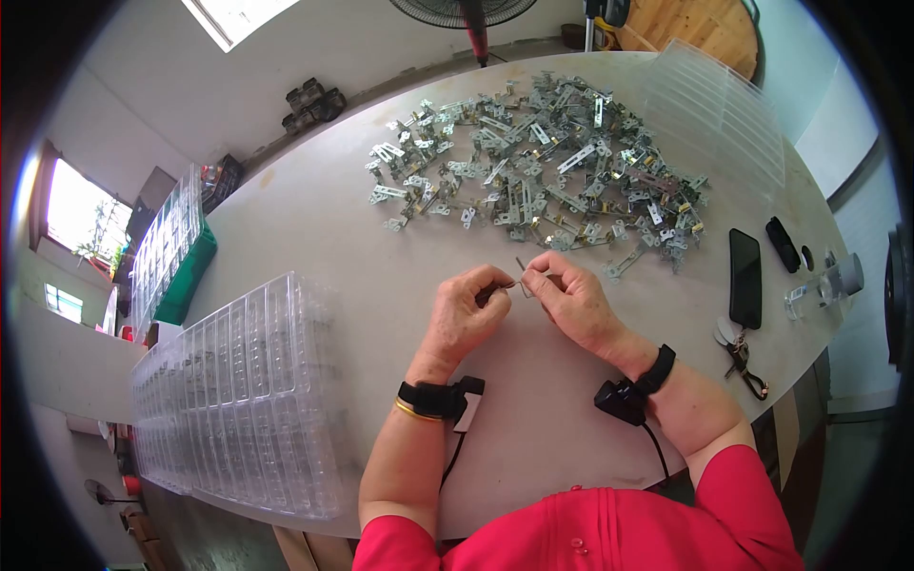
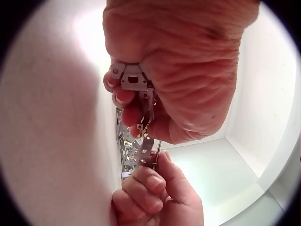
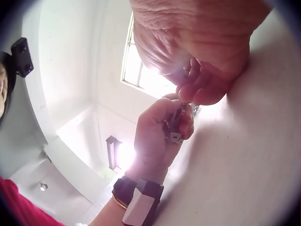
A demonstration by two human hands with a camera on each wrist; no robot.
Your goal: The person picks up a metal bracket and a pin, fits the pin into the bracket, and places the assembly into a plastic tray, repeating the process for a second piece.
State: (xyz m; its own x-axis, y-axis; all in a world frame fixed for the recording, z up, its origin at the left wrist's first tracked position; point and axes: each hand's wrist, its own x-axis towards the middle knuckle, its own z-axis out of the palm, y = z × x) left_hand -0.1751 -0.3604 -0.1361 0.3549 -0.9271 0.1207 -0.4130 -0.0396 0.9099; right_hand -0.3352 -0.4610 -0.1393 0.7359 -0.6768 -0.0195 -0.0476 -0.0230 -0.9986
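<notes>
My left hand [image 1: 463, 316] curls its fingers round a small stamped-metal bracket [image 2: 134, 81], its slotted plate lying against the palm in the left wrist view. Opposite it, my right hand [image 1: 579, 306] pinches the far metal end [image 2: 147, 145] between thumb and forefinger. The fingertips of both hands almost meet over the table, near the loose pile. Whether the two hands hold one piece or two joined pieces I cannot tell. In the right wrist view the bracket's dark body [image 3: 175, 125] shows inside the left hand, while the right fingers cover its tip.
A wide pile of similar metal brackets [image 1: 533, 171] spreads beyond the hands. Stacked clear plastic trays [image 1: 238, 400] stand at left, with a green box [image 1: 186, 276] behind. A clear tray [image 1: 714, 114] lies far right. A phone [image 1: 745, 276], keys [image 1: 738, 352] and a glass [image 1: 824, 285] are at right.
</notes>
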